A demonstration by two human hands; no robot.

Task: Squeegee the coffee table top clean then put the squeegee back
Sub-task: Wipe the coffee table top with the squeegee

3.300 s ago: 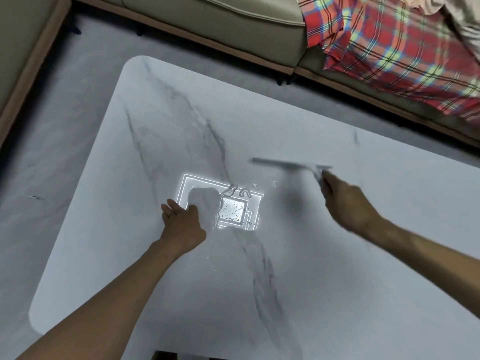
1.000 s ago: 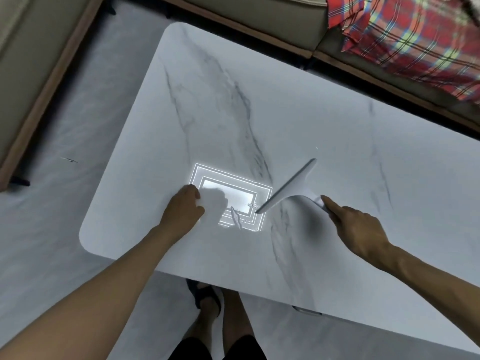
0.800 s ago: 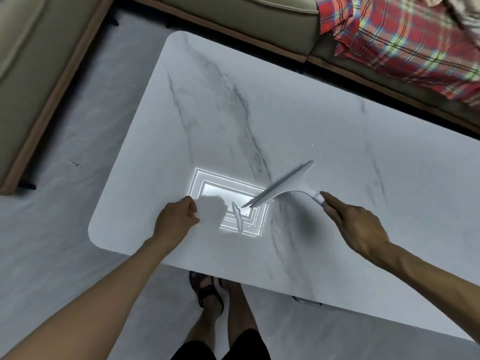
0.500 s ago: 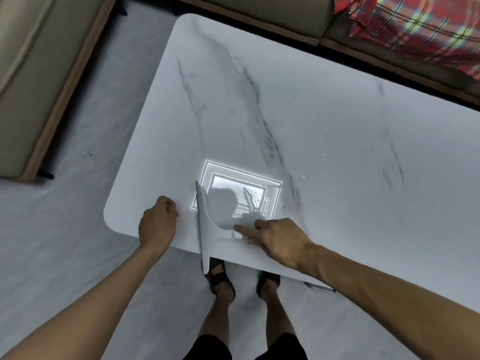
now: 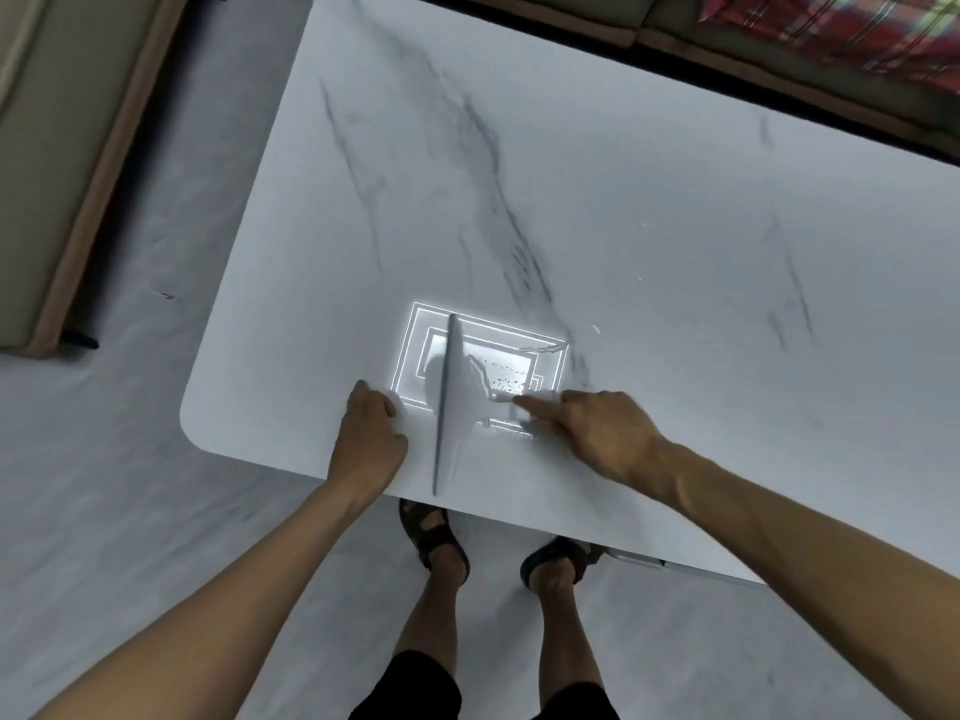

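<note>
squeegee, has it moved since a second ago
Yes. The squeegee has swung toward the coffee table's left near corner; its blade now points at the near edge, close beside the left hand.

- Coffee table top (image 5: 623, 163): white marble look, grey veins, rounded corners.
- Squeegee (image 5: 451, 407) on it near the front edge, blade running front to back.
- Left hand (image 5: 370, 440) rests flat just beside the blade.
- Water droplets (image 5: 504, 374) right of the blade.
</note>
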